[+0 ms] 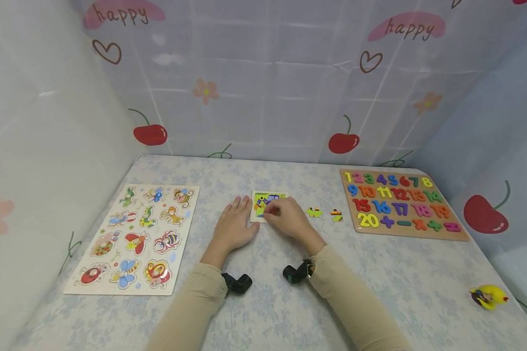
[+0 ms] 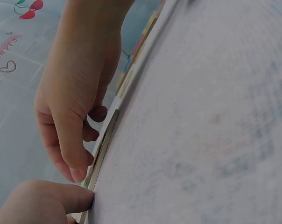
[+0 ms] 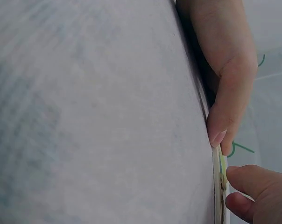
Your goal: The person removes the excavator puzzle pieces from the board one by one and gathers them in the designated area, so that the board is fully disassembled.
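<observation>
A small jigsaw puzzle board with a yellow-green digger picture lies at the middle of the table. My left hand rests flat beside it, fingers straight and the thumb spread at its near-left corner. Over its right part, my right hand has curled fingers and pinches a small puzzle piece low at the board's surface; the piece is mostly hidden. To the right of that hand lie two loose pieces, a green puzzle piece and a multicoloured puzzle piece.
A wooden insect puzzle lies at the left. On the right is a number board with coloured numerals. A yellow toy figure sits near the right edge. A printed curtain stands behind the table.
</observation>
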`<control>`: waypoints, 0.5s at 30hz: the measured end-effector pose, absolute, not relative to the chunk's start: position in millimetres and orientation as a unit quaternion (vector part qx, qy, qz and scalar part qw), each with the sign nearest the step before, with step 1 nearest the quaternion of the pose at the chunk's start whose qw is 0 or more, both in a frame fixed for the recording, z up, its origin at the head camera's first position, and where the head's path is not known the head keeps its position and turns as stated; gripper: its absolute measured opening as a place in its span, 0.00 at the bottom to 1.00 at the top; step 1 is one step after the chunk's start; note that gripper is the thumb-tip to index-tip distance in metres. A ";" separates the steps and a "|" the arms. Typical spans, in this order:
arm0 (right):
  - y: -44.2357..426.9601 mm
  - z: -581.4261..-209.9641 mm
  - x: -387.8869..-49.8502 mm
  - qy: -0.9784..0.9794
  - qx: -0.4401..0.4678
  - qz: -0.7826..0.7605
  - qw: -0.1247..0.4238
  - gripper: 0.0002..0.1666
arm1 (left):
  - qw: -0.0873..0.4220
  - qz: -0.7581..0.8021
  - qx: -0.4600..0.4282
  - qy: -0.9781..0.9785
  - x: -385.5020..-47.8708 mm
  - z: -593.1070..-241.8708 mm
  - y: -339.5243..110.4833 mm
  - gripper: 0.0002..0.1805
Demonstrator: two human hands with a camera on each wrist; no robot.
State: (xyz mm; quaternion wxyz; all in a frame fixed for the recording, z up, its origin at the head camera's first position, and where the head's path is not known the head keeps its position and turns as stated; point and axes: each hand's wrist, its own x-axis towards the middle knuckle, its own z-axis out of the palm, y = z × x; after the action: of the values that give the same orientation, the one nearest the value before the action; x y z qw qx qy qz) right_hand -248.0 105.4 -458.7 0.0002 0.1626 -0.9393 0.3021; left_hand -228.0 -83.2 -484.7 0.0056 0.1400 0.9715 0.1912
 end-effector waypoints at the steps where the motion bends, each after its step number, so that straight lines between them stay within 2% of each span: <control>1: 104.7 -458.4 -248.5 -0.941 0.164 0.297 0.004 0.09 | 0.007 0.189 0.140 0.972 -228.0 -484.3 -83.0 0.42; 6: 100.0 -457.6 -251.5 -0.949 0.183 0.258 0.007 0.20 | 0.007 0.188 0.139 0.972 -227.5 -483.3 -82.4 0.41; 15: 94.0 -457.2 -254.0 -0.934 0.169 0.315 -0.010 0.17 | 0.001 0.191 0.142 0.971 -226.0 -482.4 -82.6 0.41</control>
State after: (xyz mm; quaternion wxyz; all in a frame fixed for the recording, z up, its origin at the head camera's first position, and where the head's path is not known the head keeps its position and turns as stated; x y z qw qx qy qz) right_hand -254.0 94.0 -457.2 -0.0101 0.1689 -0.9337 0.3155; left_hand -226.0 -82.6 -482.4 0.0013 0.1422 0.9712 0.1912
